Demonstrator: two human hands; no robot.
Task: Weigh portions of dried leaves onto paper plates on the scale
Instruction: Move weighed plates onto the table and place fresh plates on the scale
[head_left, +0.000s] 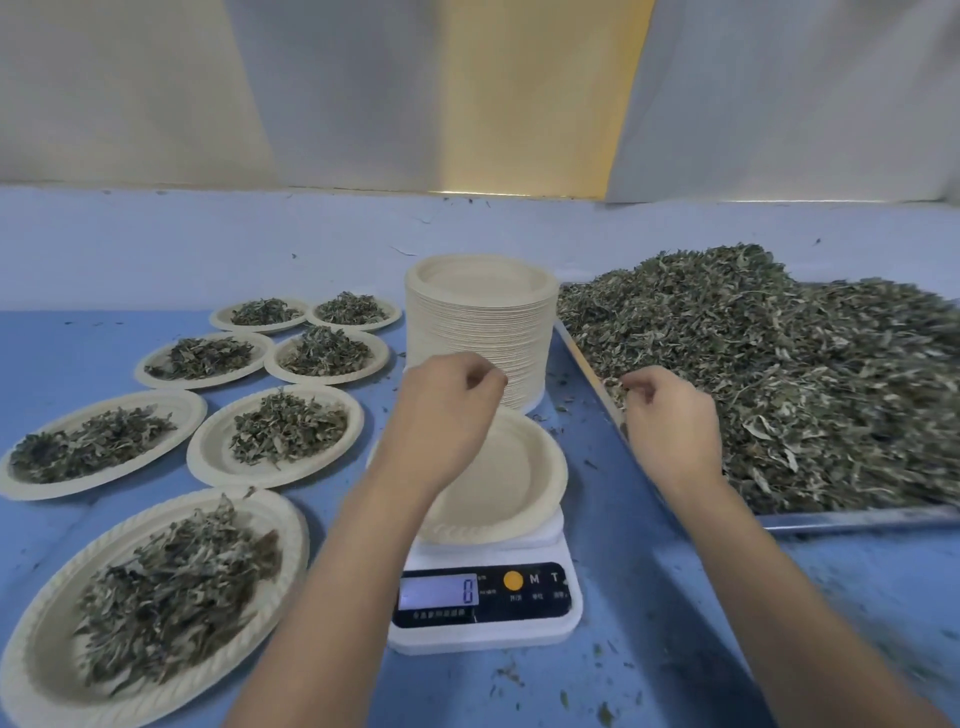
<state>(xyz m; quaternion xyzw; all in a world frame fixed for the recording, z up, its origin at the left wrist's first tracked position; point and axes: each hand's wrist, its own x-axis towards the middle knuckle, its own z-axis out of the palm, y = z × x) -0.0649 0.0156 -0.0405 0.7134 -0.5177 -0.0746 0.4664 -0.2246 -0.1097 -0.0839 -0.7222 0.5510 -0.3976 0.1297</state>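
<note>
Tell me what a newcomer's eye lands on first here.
The big heap of dried leaves on the metal tray at right dominates. At left lie seven filled paper plates. In the middle an empty paper plate sits on the white scale, which reads 0, in front of a tall plate stack.

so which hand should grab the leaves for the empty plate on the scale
Right. The right hand is at the edge of the leaf pile; the left hand hovers over the empty plate, farther from it.
</note>
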